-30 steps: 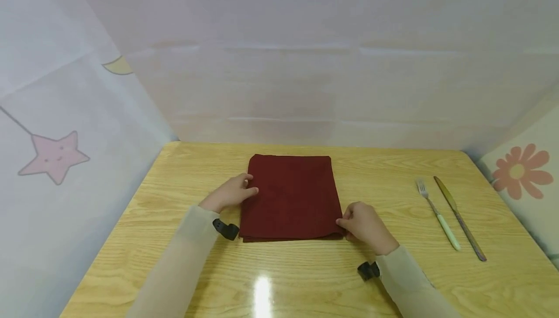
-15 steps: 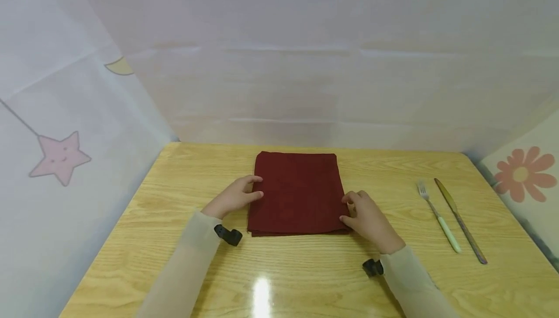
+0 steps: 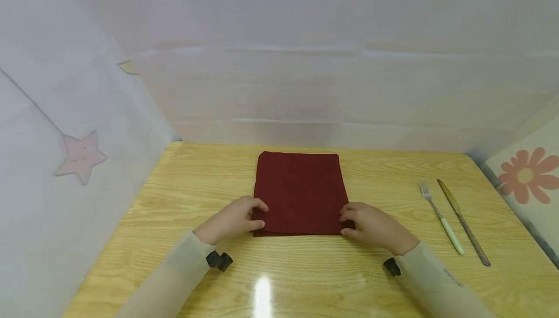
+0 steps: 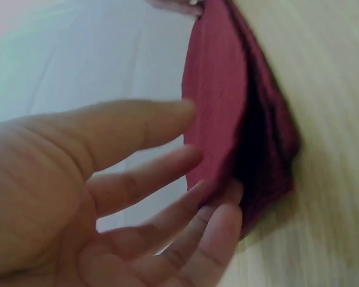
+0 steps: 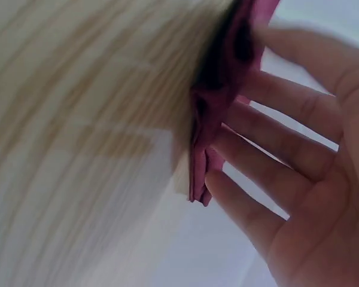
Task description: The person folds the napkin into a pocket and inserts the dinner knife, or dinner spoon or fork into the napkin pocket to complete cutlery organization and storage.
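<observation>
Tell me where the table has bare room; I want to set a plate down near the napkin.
Bare wood lies between the napkin and the fork, and left of the left hand. The table's near edge is hemmed by both forearms.

Count: one folded dark-red cloth napkin [image 3: 300,192] mid-table. Two hands on it: left hand [image 3: 233,219] at its near-left corner, right hand [image 3: 371,225] at its near-right corner. Right of the napkin: one fork [image 3: 441,217], one knife [image 3: 464,221].

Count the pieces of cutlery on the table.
2. A fork lies right of the red cloth; a knife lies just right of the fork. Both are untouched; none seems hidden.
</observation>
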Available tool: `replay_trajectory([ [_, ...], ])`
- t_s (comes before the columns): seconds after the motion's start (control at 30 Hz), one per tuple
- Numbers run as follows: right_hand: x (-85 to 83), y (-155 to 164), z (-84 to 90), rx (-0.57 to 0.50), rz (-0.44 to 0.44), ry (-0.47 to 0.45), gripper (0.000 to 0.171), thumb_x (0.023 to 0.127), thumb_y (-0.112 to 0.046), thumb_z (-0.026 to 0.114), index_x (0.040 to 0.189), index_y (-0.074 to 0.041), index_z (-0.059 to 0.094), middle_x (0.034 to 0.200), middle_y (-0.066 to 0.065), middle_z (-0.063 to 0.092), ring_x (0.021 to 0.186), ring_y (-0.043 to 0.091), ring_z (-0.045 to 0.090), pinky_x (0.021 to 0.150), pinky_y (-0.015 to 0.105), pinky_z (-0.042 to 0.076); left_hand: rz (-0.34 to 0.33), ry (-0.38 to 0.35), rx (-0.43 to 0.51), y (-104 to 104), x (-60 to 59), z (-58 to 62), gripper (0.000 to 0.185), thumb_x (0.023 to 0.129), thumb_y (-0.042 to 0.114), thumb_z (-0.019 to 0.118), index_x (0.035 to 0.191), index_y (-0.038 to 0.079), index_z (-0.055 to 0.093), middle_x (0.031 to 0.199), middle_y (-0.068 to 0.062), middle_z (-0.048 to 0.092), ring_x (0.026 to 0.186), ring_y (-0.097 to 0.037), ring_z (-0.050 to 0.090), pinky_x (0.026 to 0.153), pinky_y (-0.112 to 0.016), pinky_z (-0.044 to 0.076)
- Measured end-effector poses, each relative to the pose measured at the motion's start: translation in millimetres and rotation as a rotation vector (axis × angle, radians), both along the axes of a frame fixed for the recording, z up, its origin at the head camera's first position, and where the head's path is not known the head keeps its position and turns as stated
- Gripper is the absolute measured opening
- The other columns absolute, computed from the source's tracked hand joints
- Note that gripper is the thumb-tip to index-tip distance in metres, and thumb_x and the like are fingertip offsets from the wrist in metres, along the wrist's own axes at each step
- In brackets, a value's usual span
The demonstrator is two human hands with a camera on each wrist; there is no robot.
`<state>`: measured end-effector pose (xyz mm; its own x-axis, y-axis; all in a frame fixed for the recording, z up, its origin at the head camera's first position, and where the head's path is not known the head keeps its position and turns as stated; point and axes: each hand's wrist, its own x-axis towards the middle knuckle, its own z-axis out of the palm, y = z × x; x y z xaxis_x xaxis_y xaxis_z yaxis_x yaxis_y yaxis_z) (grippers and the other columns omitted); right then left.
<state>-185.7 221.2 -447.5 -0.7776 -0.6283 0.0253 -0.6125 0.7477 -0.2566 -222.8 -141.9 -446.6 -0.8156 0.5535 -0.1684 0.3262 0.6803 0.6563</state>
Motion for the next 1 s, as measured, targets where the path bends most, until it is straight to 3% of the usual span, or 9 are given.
replay_trajectory([
  [0.17,-0.7,5.2,-4.2,0.014,0.010,-0.036,0.028,0.087,-0.022,0.082,0.108,-0.006,0.074,0.115,0.006,0.065,0.103,0.024,0.066,0.086,0.038,0.057,-0.054,0.069,-0.070,1.8,13.3,3.8,0.028,0.092,0.013,0.076,0.118,0.006,0.071,0.120,-0.006,0.068,0.118,-0.029,0.060,0.102,-0.046,0.046],
  [0.27,-1.0,5.1,-6.1,0.017,0.014,-0.029,0.028,0.086,-0.018,0.083,0.109,-0.006,0.073,0.116,0.006,0.064,0.102,0.023,0.066,0.084,0.037,0.057,-0.033,0.099,-0.117,2.6,16.7,6.4,0.026,0.090,0.012,0.079,0.114,0.006,0.072,0.118,-0.007,0.070,0.121,-0.032,0.058,0.105,-0.047,0.045],
  [0.47,-1.0,1.6,-6.0,0.051,0.010,-0.015,0.036,0.085,-0.015,0.082,0.116,0.000,0.069,0.117,0.009,0.064,0.104,0.026,0.067,0.086,0.038,0.057,-0.033,0.112,-0.197,8.7,16.9,3.5,0.043,0.087,0.015,0.082,0.124,0.000,0.068,0.133,-0.015,0.063,0.128,-0.033,0.056,0.106,-0.044,0.045],
  [0.6,0.4,-2.4,-3.6,0.075,0.010,0.001,0.038,0.085,-0.013,0.082,0.116,0.003,0.069,0.115,0.011,0.065,0.103,0.027,0.067,0.086,0.039,0.057,-0.054,0.191,-0.261,16.0,16.8,0.0,0.045,0.085,0.013,0.083,0.123,-0.003,0.068,0.131,-0.018,0.063,0.120,-0.032,0.061,0.101,-0.042,0.050],
  [0.8,2.0,-7.0,-1.2,0.086,0.017,0.023,0.035,0.083,-0.006,0.080,0.115,0.004,0.069,0.112,0.012,0.065,0.100,0.027,0.068,0.082,0.037,0.058,-0.102,0.333,-0.323,26.1,20.4,0.6,0.040,0.081,0.005,0.084,0.115,-0.006,0.068,0.107,-0.017,0.069,0.097,-0.030,0.068,0.084,-0.038,0.057],
  [1.0,3.0,-8.6,-0.7,0.086,0.008,0.027,0.034,0.083,-0.003,0.079,0.114,0.004,0.068,0.110,0.012,0.065,0.097,0.026,0.069,0.080,0.035,0.059,-0.126,0.358,-0.352,28.7,21.9,2.3,0.044,0.082,0.002,0.082,0.120,-0.010,0.065,0.104,-0.020,0.069,0.095,-0.031,0.069,0.081,-0.038,0.058],
])
